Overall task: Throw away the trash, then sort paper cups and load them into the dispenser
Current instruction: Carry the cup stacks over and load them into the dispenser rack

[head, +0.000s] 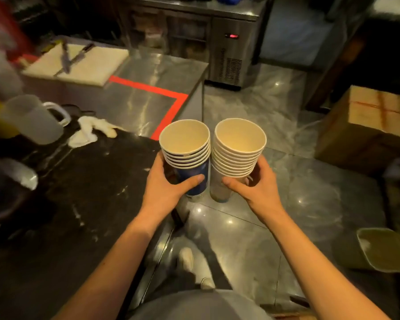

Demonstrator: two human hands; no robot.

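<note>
Two stacks of nested paper cups are held upright side by side, touching, above the floor beside the counter's end. My left hand [169, 183] grips the blue-printed stack [186, 148] round its lower body. A taller stack of white cups [238, 148] is gripped the same way by my right hand [254, 185]. Both stacks open upward and look empty inside. No dispenser is visible.
A dark counter [67, 204] lies at left with a translucent pitcher [32, 118] and a white rag [90, 132]. Behind it are a steel table with red tape [148, 88] and a cutting board with knives [79, 63]. A cardboard box [367, 121] and a bin [383, 250] stand at right.
</note>
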